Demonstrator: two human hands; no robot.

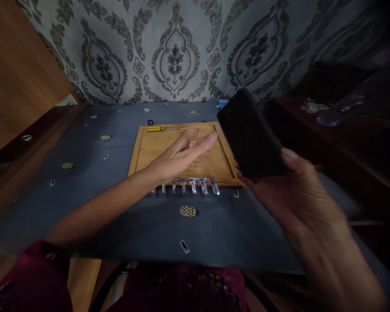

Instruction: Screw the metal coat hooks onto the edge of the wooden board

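Note:
My right hand [295,195] grips a black phone [251,134], held tilted above the right edge of a wooden tray [227,167]. My left hand [182,154] reaches over the tray with its fingers stretched out flat, holding nothing. A yellow-handled screwdriver [156,128] lies along the tray's far rim. A row of several small metal tools [188,186] lies on the cloth against the tray's near edge, partly under my left wrist.
A dark blue cloth [117,216] with small pineapple prints covers the table. A wooden panel [19,69] stands at the left. Dark furniture [338,121] with small items on it is at the right. Patterned wallpaper backs the table.

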